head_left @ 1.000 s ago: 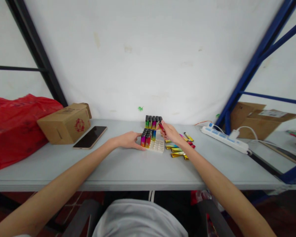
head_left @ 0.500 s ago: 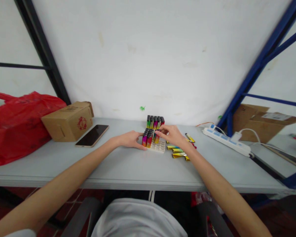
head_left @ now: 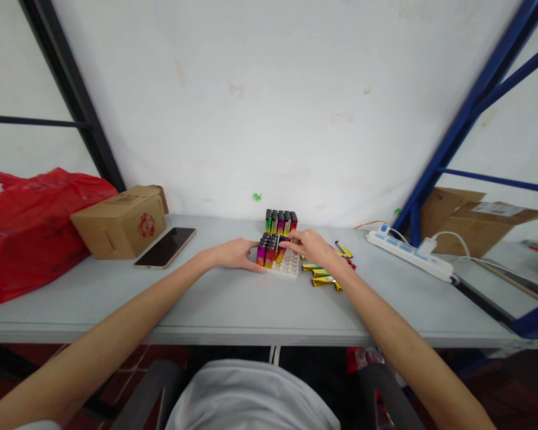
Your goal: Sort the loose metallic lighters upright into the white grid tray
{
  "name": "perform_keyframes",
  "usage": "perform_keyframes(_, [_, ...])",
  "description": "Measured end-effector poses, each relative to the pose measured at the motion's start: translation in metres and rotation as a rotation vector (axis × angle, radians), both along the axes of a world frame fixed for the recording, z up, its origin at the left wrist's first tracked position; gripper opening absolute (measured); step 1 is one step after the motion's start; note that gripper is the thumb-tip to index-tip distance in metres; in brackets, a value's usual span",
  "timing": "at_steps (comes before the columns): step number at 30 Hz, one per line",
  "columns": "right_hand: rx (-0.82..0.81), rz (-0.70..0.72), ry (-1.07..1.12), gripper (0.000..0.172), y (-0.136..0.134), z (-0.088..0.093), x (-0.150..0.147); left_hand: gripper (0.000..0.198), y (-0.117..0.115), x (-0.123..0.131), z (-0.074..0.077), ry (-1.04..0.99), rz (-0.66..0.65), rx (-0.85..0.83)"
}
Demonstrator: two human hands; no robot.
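A white lighter tray [head_left: 289,263] with rows of round holes lies on the table, and colourful lighters [head_left: 265,254] stand upright in its left part. My left hand [head_left: 238,255] grips the tray's left side, thumb at the near corner and fingers behind the standing lighters. Between the thumb and fingers of my right hand [head_left: 308,245] is a red-yellow lighter [head_left: 280,253], tilted and held over the tray beside the filled rows. Its lower end is close to the holes; I cannot tell whether it sits in one. Several loose yellow lighters [head_left: 323,272] lie right of the tray.
Behind the tray stands another block of upright lighters [head_left: 281,221], near the wall. To the left are a phone [head_left: 165,247], a cardboard box [head_left: 121,222] and a red plastic bag [head_left: 40,230]. A white power strip [head_left: 410,254] lies at the right.
My right hand has moved the lighter slightly left, toward the filled rows, and it now leans more. My left hand stays at the tray. The view has shifted a little.
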State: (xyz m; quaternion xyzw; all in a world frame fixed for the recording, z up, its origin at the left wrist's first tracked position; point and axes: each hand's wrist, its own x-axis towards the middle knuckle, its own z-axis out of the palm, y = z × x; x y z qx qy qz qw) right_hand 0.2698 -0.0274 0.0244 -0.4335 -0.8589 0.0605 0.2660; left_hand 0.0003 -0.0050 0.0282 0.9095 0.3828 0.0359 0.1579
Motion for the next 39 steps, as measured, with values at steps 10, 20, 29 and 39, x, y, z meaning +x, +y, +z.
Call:
perform_keyframes(10, [-0.032,0.078,0.083,0.046,0.001,-0.002,0.001,0.082,-0.001,0.001,0.0,-0.022,-0.009,-0.005])
perform_keyframes(20, [0.052,-0.084,-0.068,0.052,0.008,-0.008,-0.007,0.081,0.0,0.001,0.0,-0.014,0.003,-0.017])
perform_keyframes(29, [-0.137,0.012,-0.002,0.045,-0.017,0.031,0.034,0.076,-0.005,0.001,0.004,-0.093,-0.002,-0.078])
perform_keyframes(39, [-0.218,-0.061,-0.214,0.022,-0.1,0.029,0.088,0.077,-0.005,0.0,0.003,-0.12,-0.024,-0.051])
